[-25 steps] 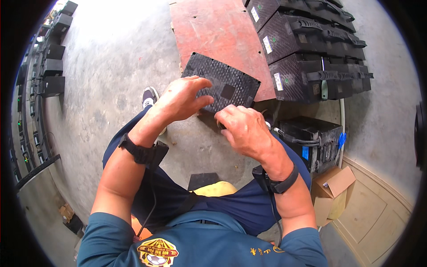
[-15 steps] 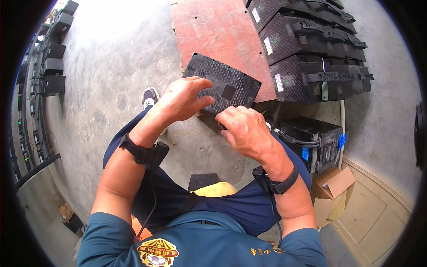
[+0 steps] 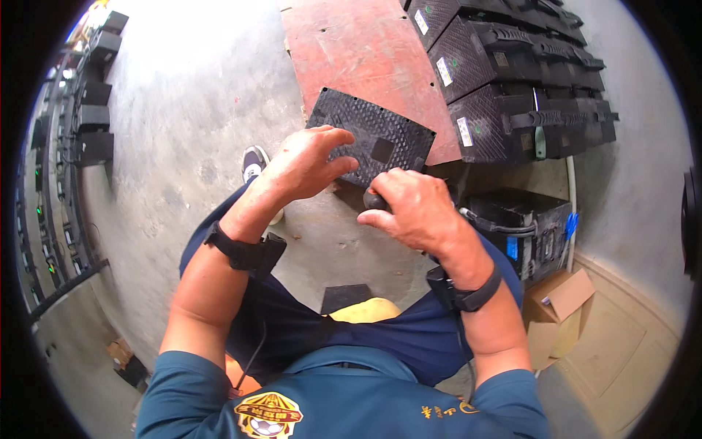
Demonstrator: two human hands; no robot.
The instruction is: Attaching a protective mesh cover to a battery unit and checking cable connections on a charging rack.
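A black textured rectangular case, with screw holes along its edge and a smooth dark square on its face, sits in front of me at the near end of a red board. My left hand reaches over its left side, thumb and fingers apart, with nothing in its grasp. At the near right edge of the case my right hand is curled round a dark tool with a rounded end. The rest of that tool is hidden by the hand, so its kind does not show.
The red board lies on the concrete floor. To its right, black cases with handles stand in a row. Nearer are a black box with a cable and an open carton. A rack of black units lines the far left.
The view has shifted slightly. My right hand has turned a little and its thumb has dropped away from the index finger, baring the tool's rounded end. My left hand stays over the case.
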